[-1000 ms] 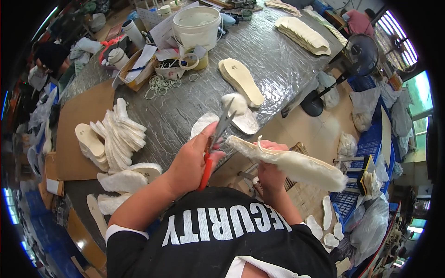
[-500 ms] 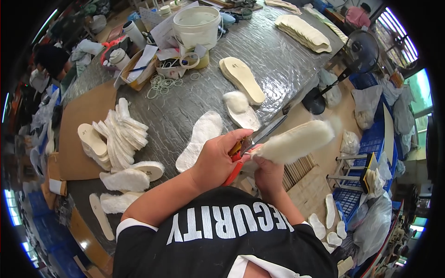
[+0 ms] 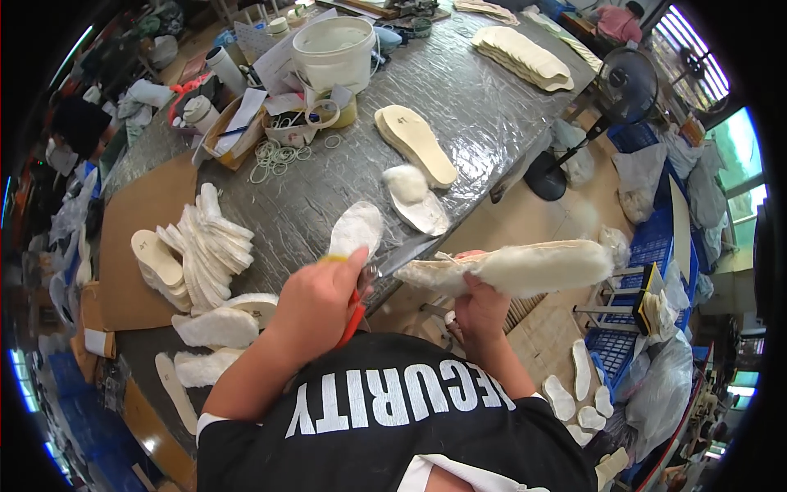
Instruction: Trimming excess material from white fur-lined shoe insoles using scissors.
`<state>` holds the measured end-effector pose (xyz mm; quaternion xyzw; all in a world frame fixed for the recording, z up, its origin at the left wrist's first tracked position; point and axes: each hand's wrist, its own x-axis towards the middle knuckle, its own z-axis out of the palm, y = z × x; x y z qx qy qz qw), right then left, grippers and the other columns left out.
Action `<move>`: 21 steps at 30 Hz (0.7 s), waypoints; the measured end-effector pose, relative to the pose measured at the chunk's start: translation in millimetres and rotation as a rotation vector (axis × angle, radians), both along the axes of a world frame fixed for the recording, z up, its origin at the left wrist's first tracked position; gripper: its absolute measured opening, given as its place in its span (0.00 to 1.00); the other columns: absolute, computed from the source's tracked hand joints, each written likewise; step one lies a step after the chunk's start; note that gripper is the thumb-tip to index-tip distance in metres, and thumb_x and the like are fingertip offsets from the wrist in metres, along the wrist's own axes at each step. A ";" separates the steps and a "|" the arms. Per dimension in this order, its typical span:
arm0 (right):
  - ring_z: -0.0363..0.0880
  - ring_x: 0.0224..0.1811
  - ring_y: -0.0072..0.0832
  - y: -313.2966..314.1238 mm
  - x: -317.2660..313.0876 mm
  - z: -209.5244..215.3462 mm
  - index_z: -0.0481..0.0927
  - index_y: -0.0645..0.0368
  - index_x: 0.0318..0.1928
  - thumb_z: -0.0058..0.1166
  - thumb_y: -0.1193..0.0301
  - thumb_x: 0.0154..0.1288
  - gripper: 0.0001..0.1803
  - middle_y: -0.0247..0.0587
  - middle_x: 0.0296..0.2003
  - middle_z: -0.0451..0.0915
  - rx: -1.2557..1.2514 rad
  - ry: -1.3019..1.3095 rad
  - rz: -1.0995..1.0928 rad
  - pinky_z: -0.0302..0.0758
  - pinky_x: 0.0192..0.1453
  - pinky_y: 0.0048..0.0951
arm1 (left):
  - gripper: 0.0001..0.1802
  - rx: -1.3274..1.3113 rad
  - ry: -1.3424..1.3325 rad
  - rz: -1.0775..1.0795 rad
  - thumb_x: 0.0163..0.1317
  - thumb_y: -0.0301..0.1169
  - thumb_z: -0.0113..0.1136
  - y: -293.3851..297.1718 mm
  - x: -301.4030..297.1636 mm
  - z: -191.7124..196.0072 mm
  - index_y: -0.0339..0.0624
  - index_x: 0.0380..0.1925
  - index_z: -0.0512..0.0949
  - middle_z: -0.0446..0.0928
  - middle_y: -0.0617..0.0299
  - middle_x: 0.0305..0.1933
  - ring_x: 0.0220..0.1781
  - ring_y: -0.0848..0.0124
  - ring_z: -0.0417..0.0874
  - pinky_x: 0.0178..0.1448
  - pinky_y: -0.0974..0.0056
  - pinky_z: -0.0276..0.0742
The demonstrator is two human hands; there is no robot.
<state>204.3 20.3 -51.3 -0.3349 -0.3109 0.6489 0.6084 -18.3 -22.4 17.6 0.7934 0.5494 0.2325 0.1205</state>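
Observation:
My left hand (image 3: 316, 299) is closed round a pair of scissors (image 3: 407, 252) with red and yellow handles, its blades pointing up to the right. In my right hand (image 3: 481, 313) is a long fluffy white insole (image 3: 545, 269), gripped near its middle, fleece facing me and a cream edge along the top. The blades lie close to the insole's left end; whether they touch it I cannot tell. Just beyond my left hand a white fleece insole (image 3: 358, 228) rests on the table. Farther off are a fluff-topped insole (image 3: 422, 215) and a small stack of cream insoles (image 3: 416, 143).
A pile of fleece insoles (image 3: 205, 246) sits on brown cardboard (image 3: 131, 246) at left. Behind stand a white bucket (image 3: 334, 57), an open box (image 3: 229, 135) and rubber bands (image 3: 279, 160). More cream insoles (image 3: 525, 57) lie at the far end. A black fan (image 3: 627, 86) stands right of the table.
My left hand has moved left and down with the scissors, away from my right hand. The insole has shifted, lying more level, and its left end now shows.

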 end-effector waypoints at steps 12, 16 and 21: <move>0.73 0.45 0.37 -0.4 -0.8 -6.8 0.70 0.64 0.44 0.54 0.82 0.53 0.16 0.48 0.40 0.75 0.210 -0.264 -0.069 0.68 0.55 0.39 | 0.29 0.070 0.174 -0.071 0.44 0.25 0.57 -8.0 11.4 -10.0 0.29 0.51 0.69 0.72 0.54 0.29 0.31 0.59 0.76 0.34 0.58 0.72; 0.74 0.46 0.38 -3.8 -4.7 -5.2 0.70 0.64 0.44 0.55 0.80 0.53 0.17 0.48 0.40 0.76 0.045 -0.038 0.014 0.68 0.56 0.40 | 0.29 0.090 0.204 -0.074 0.46 0.25 0.55 -5.9 15.7 -9.5 0.29 0.52 0.68 0.72 0.54 0.29 0.30 0.59 0.76 0.35 0.59 0.72; 0.74 0.47 0.39 -6.0 4.8 -28.8 0.70 0.65 0.45 0.55 0.78 0.54 0.17 0.48 0.40 0.76 0.131 -0.190 0.042 0.68 0.58 0.42 | 0.27 0.199 0.294 -0.068 0.51 0.26 0.51 -1.5 22.6 -10.1 0.25 0.53 0.67 0.72 0.52 0.30 0.32 0.60 0.75 0.37 0.60 0.72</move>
